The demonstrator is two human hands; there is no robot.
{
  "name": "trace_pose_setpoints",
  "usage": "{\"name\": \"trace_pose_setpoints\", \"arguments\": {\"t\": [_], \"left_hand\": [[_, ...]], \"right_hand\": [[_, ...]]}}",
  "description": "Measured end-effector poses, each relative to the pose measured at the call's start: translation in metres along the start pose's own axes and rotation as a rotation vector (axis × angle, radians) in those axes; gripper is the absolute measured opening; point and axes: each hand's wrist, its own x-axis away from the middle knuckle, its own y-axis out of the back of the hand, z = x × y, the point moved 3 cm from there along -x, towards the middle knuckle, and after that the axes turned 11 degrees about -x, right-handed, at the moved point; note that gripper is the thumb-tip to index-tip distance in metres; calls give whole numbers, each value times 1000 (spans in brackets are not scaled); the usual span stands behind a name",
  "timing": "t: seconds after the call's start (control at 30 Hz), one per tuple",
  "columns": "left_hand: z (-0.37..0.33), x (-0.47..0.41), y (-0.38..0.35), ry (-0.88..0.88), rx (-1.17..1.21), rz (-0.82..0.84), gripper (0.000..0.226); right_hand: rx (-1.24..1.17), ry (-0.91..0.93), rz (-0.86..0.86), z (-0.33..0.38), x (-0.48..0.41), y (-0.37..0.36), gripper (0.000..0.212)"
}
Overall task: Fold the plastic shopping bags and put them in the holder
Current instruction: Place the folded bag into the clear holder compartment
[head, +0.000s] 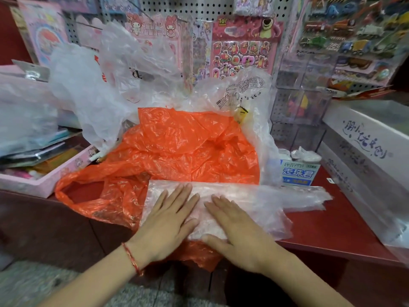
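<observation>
Flattening step: left hand [168, 220] and right hand [239, 231], fingers straight and gripping nothing, press the clear bag [254, 196] flat atop the orange bag [188, 147] on the red counter [332, 229] (holder not identifiable); next move is probably folding the strip over.

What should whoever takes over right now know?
Left hand: flat, fingers straight, pressing the translucent clear plastic bag. Right hand: the same, beside it.
The clear bag is flattened into a long strip on the crumpled orange plastic bag, on the dark red counter.
Crumpled whitish plastic bags are piled behind, unfolded.
Done: first lengthwise fold, apparently. Left: finish this fold, fold the rest, fill the holder, which I cannot pick out here.
</observation>
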Motion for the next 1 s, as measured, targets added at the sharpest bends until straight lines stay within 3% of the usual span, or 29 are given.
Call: {"name": "trace_pose_setpoints", "arguments": {"t": [0.1, 0.23, 0.33, 0.4, 0.57, 0.63, 0.8, 0.9, 0.93, 1.0], "left_hand": [[12, 8, 2, -29, -12, 14, 62], [33, 26, 6, -153, -76, 14, 80], [40, 33, 9, -168, -15, 19, 79], [41, 34, 11, -177, 22, 13, 70], [45, 37, 20, -222, 177, -55, 53], [47, 37, 22, -147, 353, -84, 47], [51, 29, 27, 271, 964, -17, 56], [58, 20, 18, 475, 1060, -60, 73], [56, 18, 17, 538, 1048, -79, 73], [51, 11, 17, 626, 971, -114, 63]], "right_hand": [[182, 1, 88, -28, 14, -15, 75], [184, -30, 162, -58, 28, 1, 71], [106, 34, 198, -66, 35, 13, 81], [26, 35, 227, -68, 36, 17, 74], [-270, -45, 95, -74, 34, 34, 49], [-386, -106, 29, -81, 31, 42, 37], [-772, -261, 4, -90, 22, 63, 9], [-831, -346, -51, -101, 15, 64, 58], [-822, -379, -104, -103, 13, 63, 63], [-753, -436, -228, -105, 8, 60, 50]]}}
